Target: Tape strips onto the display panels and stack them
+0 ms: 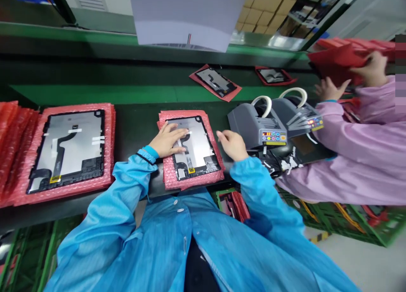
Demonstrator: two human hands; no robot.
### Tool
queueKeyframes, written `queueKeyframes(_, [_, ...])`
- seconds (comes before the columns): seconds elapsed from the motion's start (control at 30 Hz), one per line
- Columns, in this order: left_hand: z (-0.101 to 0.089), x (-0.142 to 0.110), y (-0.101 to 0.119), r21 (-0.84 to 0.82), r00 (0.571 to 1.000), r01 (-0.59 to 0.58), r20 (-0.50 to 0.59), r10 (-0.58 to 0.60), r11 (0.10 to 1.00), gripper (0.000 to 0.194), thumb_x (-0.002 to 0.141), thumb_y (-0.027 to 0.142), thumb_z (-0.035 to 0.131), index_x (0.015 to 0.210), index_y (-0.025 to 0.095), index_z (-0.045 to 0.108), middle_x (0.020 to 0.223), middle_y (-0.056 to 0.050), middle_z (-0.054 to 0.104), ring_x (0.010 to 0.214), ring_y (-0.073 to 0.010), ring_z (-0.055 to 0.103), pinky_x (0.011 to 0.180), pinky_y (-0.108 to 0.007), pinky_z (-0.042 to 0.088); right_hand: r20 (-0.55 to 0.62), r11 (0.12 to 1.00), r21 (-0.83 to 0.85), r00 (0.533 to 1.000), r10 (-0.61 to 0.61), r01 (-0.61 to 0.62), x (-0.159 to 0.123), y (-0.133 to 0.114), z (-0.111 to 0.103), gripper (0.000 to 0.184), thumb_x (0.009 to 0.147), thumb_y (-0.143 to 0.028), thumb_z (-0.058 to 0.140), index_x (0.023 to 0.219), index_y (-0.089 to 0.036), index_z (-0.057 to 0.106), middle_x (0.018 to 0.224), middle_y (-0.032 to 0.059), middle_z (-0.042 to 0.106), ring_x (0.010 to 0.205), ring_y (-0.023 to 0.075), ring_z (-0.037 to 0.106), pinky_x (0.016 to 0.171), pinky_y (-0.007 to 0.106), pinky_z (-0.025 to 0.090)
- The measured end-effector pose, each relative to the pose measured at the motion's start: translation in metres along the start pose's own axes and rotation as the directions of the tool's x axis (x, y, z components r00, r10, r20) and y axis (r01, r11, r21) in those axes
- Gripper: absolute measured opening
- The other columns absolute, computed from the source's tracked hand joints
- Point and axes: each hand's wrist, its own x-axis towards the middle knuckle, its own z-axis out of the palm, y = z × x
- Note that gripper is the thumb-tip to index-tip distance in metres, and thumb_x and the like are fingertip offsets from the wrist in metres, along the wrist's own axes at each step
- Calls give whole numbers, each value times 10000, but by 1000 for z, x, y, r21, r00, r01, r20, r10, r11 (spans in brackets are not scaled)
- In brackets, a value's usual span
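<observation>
In front of me a tablet screen panel (198, 150) lies back side up on a pile of pink bubble-wrap bags (173, 183). It has a silver back, a black frame, a dark flex cable and a yellow label. My left hand (168, 140) rests flat over the panel's left part, fingers spread, covering some of the cable. Just off the panel's right edge is my right hand (233, 145), its fingers curled in and slightly blurred. Whatever those fingers pinch, if anything, is hidden. Farther left, a larger-looking similar panel (80, 150) lies on stacked pink bubble wrap (109, 156).
Two grey tape dispensers (261, 125) with white tape rolls stand at the right. Beyond them a co-worker's hands (371, 72) handle red bags (338, 61). More panels on red wrap (217, 83) lie on the green-edged belt behind. A white sheet (187, 17) hangs above.
</observation>
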Motion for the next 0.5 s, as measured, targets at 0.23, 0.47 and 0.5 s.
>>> queueKeyframes(0.23, [-2, 6, -7, 23, 995, -63, -77, 65, 998, 693, 876, 685, 362, 1309, 192, 584, 1405, -117, 528, 1316, -363, 338, 1134, -611, 194, -176, 554, 804, 804, 567, -215, -81, 112, -11, 580, 591, -768, 588, 666, -195, 537, 491, -34, 482, 416, 82, 389, 398, 213, 266])
queueKeyframes(0.47, [-13, 9, 3, 89, 992, -4, -129, 16, 996, 745, 855, 763, 249, 1143, 222, 673, 1352, -86, 529, 1249, -341, 394, 1105, -573, 266, -215, 450, 888, 778, 590, -96, -45, 109, -18, 405, 693, -567, 665, 702, -196, 504, 611, -26, 529, 510, 77, 464, 421, 185, 313])
queueKeyframes(0.5, [-14, 9, 6, 94, 990, 4, -140, 9, 996, 733, 865, 745, 259, 1149, 210, 672, 1349, -99, 526, 1250, -348, 392, 1103, -575, 266, -264, 472, 880, 766, 587, -59, -46, 109, -18, 376, 718, -539, 655, 699, -200, 494, 596, -35, 509, 508, 78, 454, 425, 187, 314])
